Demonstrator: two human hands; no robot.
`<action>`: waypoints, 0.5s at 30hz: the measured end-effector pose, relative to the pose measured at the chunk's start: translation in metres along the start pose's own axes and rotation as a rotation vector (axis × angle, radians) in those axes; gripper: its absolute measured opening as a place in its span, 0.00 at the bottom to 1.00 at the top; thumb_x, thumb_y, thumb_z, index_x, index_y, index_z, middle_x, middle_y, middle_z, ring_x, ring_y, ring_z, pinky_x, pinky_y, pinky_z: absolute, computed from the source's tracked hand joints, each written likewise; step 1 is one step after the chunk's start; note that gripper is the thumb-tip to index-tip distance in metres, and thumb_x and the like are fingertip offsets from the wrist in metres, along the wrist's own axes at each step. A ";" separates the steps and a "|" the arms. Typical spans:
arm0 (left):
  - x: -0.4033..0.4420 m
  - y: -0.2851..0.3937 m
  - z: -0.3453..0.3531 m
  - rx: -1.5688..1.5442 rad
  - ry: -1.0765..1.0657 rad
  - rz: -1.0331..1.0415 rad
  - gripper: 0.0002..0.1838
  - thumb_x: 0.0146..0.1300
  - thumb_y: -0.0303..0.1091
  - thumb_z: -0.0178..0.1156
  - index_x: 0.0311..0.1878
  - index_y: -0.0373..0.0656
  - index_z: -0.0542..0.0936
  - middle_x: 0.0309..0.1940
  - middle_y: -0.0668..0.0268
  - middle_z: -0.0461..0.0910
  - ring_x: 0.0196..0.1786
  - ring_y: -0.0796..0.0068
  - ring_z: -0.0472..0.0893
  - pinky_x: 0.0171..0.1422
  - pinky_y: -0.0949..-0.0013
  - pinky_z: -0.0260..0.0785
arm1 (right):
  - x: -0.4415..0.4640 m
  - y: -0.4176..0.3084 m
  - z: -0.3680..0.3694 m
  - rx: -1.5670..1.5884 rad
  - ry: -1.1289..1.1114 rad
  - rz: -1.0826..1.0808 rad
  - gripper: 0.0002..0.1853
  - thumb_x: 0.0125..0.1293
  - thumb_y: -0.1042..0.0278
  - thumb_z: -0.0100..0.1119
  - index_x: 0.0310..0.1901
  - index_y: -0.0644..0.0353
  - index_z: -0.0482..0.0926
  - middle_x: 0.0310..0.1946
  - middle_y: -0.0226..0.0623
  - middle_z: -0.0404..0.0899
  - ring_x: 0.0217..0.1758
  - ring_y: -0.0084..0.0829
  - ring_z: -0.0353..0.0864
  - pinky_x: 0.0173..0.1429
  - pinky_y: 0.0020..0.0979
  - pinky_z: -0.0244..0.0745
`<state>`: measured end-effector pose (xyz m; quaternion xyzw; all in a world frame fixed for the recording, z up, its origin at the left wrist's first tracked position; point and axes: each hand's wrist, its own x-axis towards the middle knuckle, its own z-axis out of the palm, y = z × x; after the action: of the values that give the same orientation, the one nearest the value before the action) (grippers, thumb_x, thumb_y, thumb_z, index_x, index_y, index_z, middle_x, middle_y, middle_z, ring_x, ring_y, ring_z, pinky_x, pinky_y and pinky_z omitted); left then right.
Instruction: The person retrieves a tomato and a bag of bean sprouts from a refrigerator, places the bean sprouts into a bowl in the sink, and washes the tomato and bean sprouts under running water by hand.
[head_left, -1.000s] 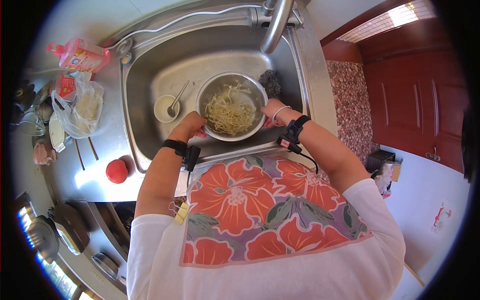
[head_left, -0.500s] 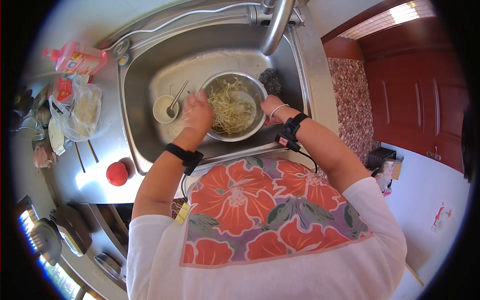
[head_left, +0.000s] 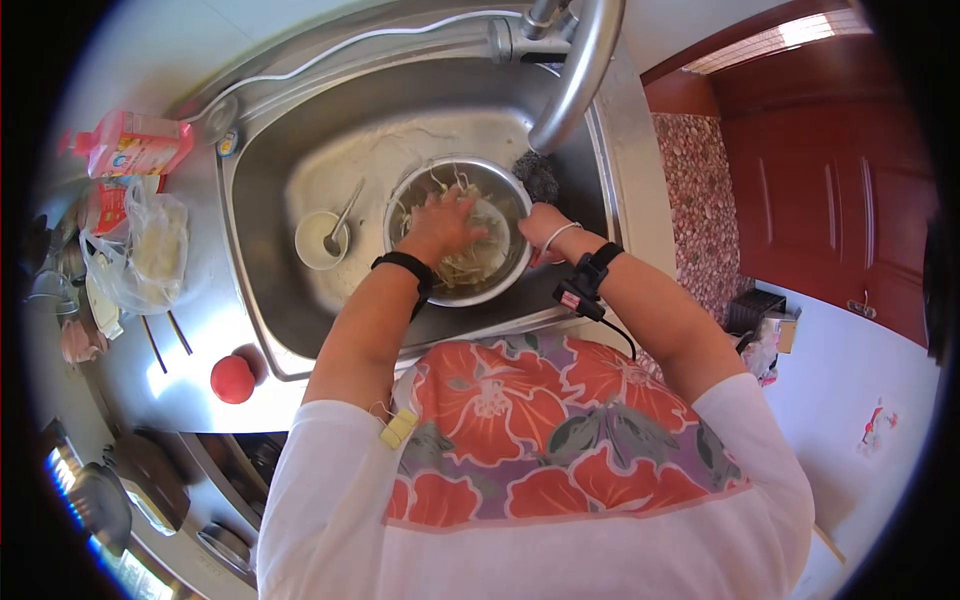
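Note:
A round metal bowl of bean sprouts sits in the steel sink. Down inside it, my left hand lies over the sprouts with its fingers spread. My right hand is closed on the bowl's right rim. Left of the bowl, a small pale bowl rests on the sink floor with a metal spoon leaning in it.
A curved faucet hangs over the sink's right side, above a dark scouring pad. On the left counter are a red round object, chopsticks, a plastic bag and a pink bottle.
My left hand has moved right, from beside the bowl's left rim into the bowl over the sprouts. My right hand stays on the rim. The whole view has shifted slightly.

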<state>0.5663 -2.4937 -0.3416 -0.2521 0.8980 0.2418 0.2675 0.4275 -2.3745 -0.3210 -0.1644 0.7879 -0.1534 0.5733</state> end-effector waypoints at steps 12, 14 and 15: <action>-0.001 -0.014 0.013 -0.120 -0.006 0.013 0.41 0.54 0.61 0.52 0.67 0.56 0.53 0.68 0.62 0.50 0.68 0.49 0.52 0.67 0.45 0.48 | 0.007 -0.015 0.001 -0.035 -0.087 -0.008 0.16 0.57 0.72 0.42 0.36 0.81 0.71 0.21 0.56 0.76 0.19 0.45 0.80 0.19 0.40 0.76; 0.003 -0.018 0.022 -0.147 0.016 0.040 0.41 0.54 0.61 0.52 0.67 0.53 0.53 0.67 0.63 0.52 0.68 0.53 0.54 0.66 0.46 0.48 | 0.008 -0.016 0.003 -0.043 -0.087 -0.015 0.16 0.56 0.72 0.42 0.36 0.81 0.71 0.21 0.56 0.76 0.20 0.45 0.80 0.19 0.40 0.76; 0.005 -0.019 0.026 -0.160 0.031 0.054 0.41 0.53 0.61 0.52 0.67 0.54 0.53 0.66 0.63 0.54 0.67 0.55 0.56 0.66 0.47 0.49 | 0.009 -0.017 0.003 -0.042 -0.085 -0.016 0.16 0.56 0.72 0.42 0.36 0.81 0.71 0.21 0.56 0.76 0.20 0.45 0.80 0.19 0.40 0.76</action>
<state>0.5828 -2.4951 -0.3697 -0.2522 0.8863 0.3159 0.2258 0.4288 -2.3942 -0.3221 -0.1894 0.7645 -0.1342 0.6014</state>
